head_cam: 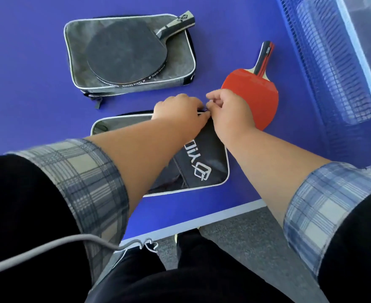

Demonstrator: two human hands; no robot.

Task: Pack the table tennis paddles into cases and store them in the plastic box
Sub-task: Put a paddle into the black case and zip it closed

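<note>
Blue table tennis table, seen from above. At the far side, grey case lying flat, with black paddle resting on top of it, handle pointing to upper right and reaching past the case edge. Nearer to the table edge, black case with white logo and white piping, also flat, partly covered by both forearms. Just right of it, red paddle flat on the table, handle pointing away, lower part of its blade hidden behind the right hand.

Left hand on the far edge of the black case, fingers curled and pressed together, seeming to hold the edge. Right hand touching the left one at the same place, thumb and first finger pinching something small at the case edge, probably the zipper pull; too small to tell for sure. Both sleeves rolled up, plaid lining visible.

At far right, net and behind it a clear plastic box, blurred.
</note>
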